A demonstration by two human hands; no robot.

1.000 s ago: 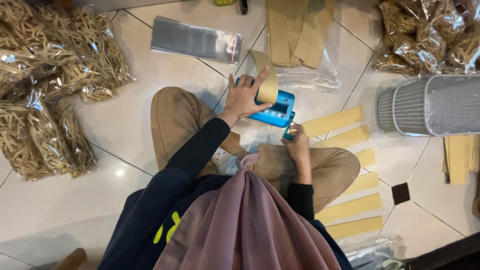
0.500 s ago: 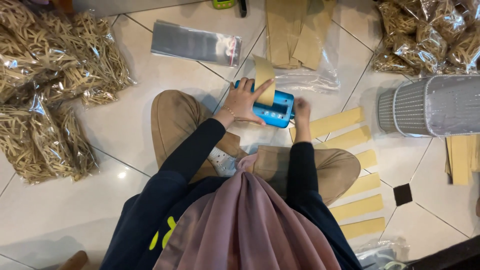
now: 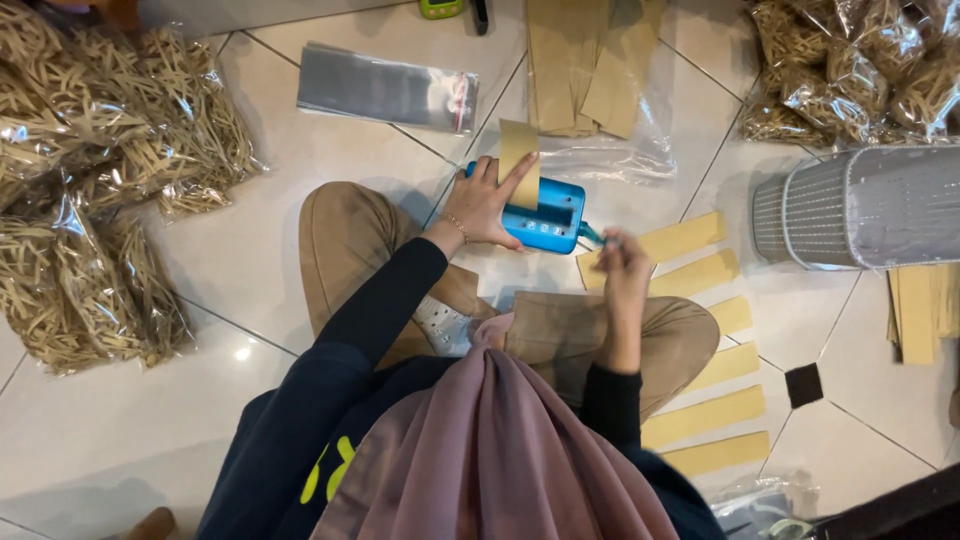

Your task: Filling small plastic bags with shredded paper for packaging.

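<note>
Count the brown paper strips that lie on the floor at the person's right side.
6 strips, in a column beside the knee; some partly hidden.

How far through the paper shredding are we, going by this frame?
Well under way. Done: many clear bags of shredded paper piled on the floor, more at the other side. In hand: left hand feeds a tan strip into the blue shredder; right hand is at its crank. Left: cut strips beside the knee and a stack of tan sheets.
</note>
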